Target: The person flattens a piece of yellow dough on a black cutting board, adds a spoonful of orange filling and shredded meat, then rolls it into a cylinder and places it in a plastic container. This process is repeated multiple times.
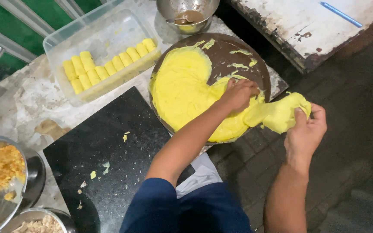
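yellow dough sheet lying on dark round tray, one edge being pulled off past the rim; looking soft, stretchy, easily torn. left hand pinching at the rim, right hand closed round the hanging flap, probably thin. marble bench beneath.

Dark blue short sleeve, bare forearms, white cloth at lap
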